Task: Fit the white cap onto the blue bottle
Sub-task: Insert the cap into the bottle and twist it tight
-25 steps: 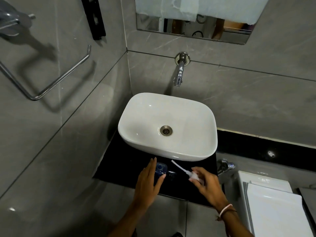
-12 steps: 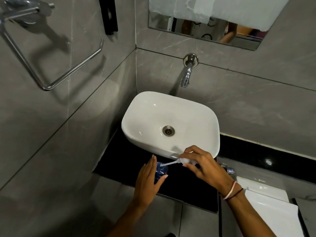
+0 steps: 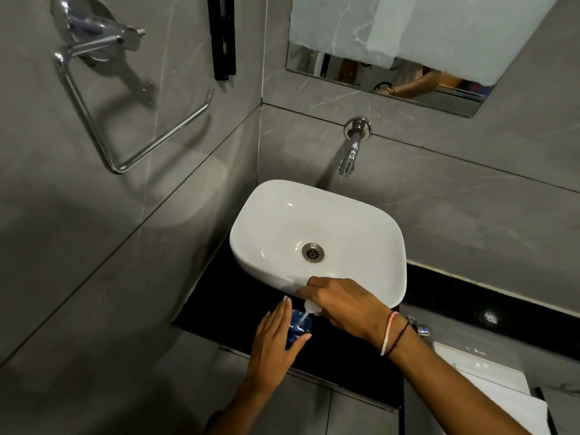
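Observation:
A small blue bottle (image 3: 300, 325) stands on the black counter (image 3: 219, 296) just in front of the sink. My left hand (image 3: 276, 340) wraps around its left side and hides most of it. My right hand (image 3: 340, 301) is shut on the white cap (image 3: 312, 307), a pump top with a thin white tube. The cap hangs directly over the bottle, and the tube points down into the bottle's mouth. Fingers cover most of the cap.
A white basin (image 3: 370, 221) sits on the counter behind the bottle, under a wall tap (image 3: 350, 158). A chrome valve (image 3: 419, 328) sticks out right of my wrist. A white toilet cistern lid (image 3: 499, 400) lies lower right. A towel ring (image 3: 125, 130) hangs on the left wall.
My right hand has carried the cap up and left from the counter to above the bottle, turning it so the tube points down into the opening. My left hand stayed on the bottle.

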The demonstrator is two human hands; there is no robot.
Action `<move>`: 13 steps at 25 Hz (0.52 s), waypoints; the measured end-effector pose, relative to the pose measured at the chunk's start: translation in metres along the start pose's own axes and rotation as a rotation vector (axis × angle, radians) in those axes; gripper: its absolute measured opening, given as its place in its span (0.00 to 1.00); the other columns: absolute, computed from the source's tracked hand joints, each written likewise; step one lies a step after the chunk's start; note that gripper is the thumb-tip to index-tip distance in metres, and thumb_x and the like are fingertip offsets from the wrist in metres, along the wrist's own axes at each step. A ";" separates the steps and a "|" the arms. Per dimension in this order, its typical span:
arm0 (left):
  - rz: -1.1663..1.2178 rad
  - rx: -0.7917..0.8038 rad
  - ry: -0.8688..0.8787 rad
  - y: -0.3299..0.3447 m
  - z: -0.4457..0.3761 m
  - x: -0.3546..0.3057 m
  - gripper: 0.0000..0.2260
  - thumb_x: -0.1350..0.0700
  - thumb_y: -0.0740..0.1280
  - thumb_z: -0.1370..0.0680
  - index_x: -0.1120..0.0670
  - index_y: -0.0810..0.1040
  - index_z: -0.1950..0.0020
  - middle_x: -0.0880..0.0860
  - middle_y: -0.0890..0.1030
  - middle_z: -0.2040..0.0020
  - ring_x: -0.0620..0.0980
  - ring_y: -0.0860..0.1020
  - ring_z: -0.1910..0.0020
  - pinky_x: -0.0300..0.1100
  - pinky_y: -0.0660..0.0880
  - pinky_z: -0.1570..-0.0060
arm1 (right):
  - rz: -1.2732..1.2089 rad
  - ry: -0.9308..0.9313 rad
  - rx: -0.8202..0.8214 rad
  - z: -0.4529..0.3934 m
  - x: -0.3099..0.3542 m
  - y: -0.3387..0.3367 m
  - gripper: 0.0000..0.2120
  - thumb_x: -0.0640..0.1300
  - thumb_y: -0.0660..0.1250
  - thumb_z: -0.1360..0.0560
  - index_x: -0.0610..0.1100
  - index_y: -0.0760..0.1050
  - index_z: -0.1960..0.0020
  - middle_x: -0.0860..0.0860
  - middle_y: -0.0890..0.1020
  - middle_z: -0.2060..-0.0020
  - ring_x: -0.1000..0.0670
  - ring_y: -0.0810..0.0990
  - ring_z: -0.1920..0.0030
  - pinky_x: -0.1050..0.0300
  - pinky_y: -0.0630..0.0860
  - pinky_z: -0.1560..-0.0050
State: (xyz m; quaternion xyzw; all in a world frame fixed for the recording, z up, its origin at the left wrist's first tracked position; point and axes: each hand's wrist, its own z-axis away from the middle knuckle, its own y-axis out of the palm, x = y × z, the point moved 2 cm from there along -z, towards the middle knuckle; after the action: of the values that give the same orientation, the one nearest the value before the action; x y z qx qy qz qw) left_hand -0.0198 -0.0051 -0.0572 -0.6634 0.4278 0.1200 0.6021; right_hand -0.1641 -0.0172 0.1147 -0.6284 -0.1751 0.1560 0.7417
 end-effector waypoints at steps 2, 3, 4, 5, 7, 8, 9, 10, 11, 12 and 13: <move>-0.017 -0.007 -0.003 0.000 0.000 0.001 0.36 0.39 0.67 0.25 0.60 0.65 0.25 0.56 0.71 0.26 0.52 0.69 0.28 0.55 0.70 0.31 | -0.030 0.024 0.022 -0.011 0.006 0.012 0.22 0.34 0.67 0.26 0.48 0.73 0.34 0.46 0.83 0.44 0.41 0.82 0.47 0.45 0.81 0.53; -0.044 -0.012 0.001 0.000 0.000 0.001 0.35 0.37 0.65 0.24 0.59 0.66 0.26 0.56 0.71 0.27 0.52 0.69 0.28 0.55 0.71 0.32 | -0.064 0.057 0.046 -0.015 0.005 0.019 0.21 0.34 0.68 0.27 0.48 0.75 0.36 0.46 0.84 0.42 0.41 0.82 0.45 0.46 0.81 0.50; -0.072 -0.014 0.005 -0.001 -0.001 0.001 0.35 0.36 0.64 0.24 0.59 0.67 0.26 0.56 0.72 0.27 0.52 0.69 0.28 0.56 0.71 0.32 | -0.113 0.097 0.070 -0.018 0.002 0.025 0.20 0.34 0.68 0.27 0.47 0.77 0.38 0.46 0.84 0.42 0.41 0.82 0.43 0.47 0.81 0.47; -0.093 -0.015 0.010 -0.001 -0.001 0.001 0.35 0.35 0.62 0.24 0.59 0.68 0.26 0.56 0.73 0.28 0.52 0.70 0.29 0.56 0.71 0.32 | -0.184 0.136 0.081 -0.019 -0.001 0.032 0.19 0.34 0.69 0.27 0.47 0.78 0.38 0.45 0.85 0.42 0.41 0.83 0.43 0.47 0.81 0.46; -0.105 -0.022 0.019 -0.001 -0.002 0.002 0.35 0.34 0.61 0.24 0.60 0.70 0.28 0.56 0.74 0.29 0.51 0.71 0.29 0.56 0.72 0.33 | -0.361 0.191 0.052 -0.017 -0.006 0.045 0.18 0.34 0.70 0.28 0.46 0.79 0.40 0.45 0.86 0.47 0.43 0.83 0.46 0.49 0.81 0.47; -0.101 -0.026 0.022 -0.001 -0.002 0.002 0.35 0.33 0.60 0.23 0.60 0.70 0.28 0.55 0.75 0.29 0.51 0.72 0.30 0.55 0.72 0.33 | -0.437 0.211 0.022 -0.015 -0.007 0.051 0.16 0.34 0.71 0.28 0.46 0.80 0.42 0.46 0.86 0.49 0.45 0.83 0.48 0.50 0.81 0.48; -0.097 -0.032 0.023 0.000 -0.002 0.003 0.35 0.33 0.59 0.23 0.59 0.71 0.28 0.55 0.75 0.29 0.50 0.72 0.30 0.54 0.72 0.33 | -0.498 0.234 -0.010 -0.013 -0.007 0.058 0.14 0.34 0.72 0.28 0.46 0.80 0.45 0.48 0.86 0.52 0.47 0.83 0.50 0.50 0.81 0.48; -0.096 -0.038 0.020 0.001 -0.001 0.004 0.35 0.32 0.58 0.23 0.59 0.71 0.29 0.54 0.75 0.29 0.49 0.71 0.30 0.53 0.71 0.32 | -0.556 0.260 -0.043 -0.011 -0.007 0.063 0.12 0.34 0.73 0.29 0.45 0.81 0.48 0.49 0.86 0.54 0.49 0.84 0.52 0.51 0.81 0.48; -0.099 -0.044 0.016 0.002 -0.001 0.004 0.35 0.32 0.58 0.23 0.59 0.71 0.29 0.53 0.75 0.29 0.48 0.71 0.30 0.52 0.71 0.32 | -0.617 0.285 -0.073 -0.009 -0.008 0.068 0.09 0.34 0.74 0.29 0.45 0.82 0.51 0.49 0.86 0.55 0.50 0.84 0.53 0.51 0.82 0.48; -0.103 -0.047 0.012 0.002 -0.001 0.005 0.35 0.32 0.58 0.23 0.58 0.71 0.29 0.53 0.75 0.29 0.48 0.71 0.30 0.51 0.70 0.32 | -0.680 0.300 -0.101 -0.007 -0.009 0.073 0.08 0.35 0.75 0.29 0.44 0.83 0.53 0.48 0.87 0.56 0.51 0.85 0.53 0.53 0.82 0.48; -0.104 -0.049 0.009 0.002 -0.001 0.005 0.35 0.32 0.59 0.24 0.58 0.72 0.29 0.53 0.75 0.30 0.47 0.71 0.30 0.51 0.71 0.32 | -0.748 0.298 -0.126 -0.006 -0.010 0.077 0.06 0.34 0.76 0.28 0.43 0.83 0.55 0.47 0.87 0.56 0.53 0.85 0.53 0.55 0.83 0.48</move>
State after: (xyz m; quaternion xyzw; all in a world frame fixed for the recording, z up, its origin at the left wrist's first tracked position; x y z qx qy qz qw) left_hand -0.0186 -0.0077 -0.0622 -0.6997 0.3923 0.0959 0.5893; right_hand -0.1716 -0.0143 0.0375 -0.5814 -0.2913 -0.2283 0.7245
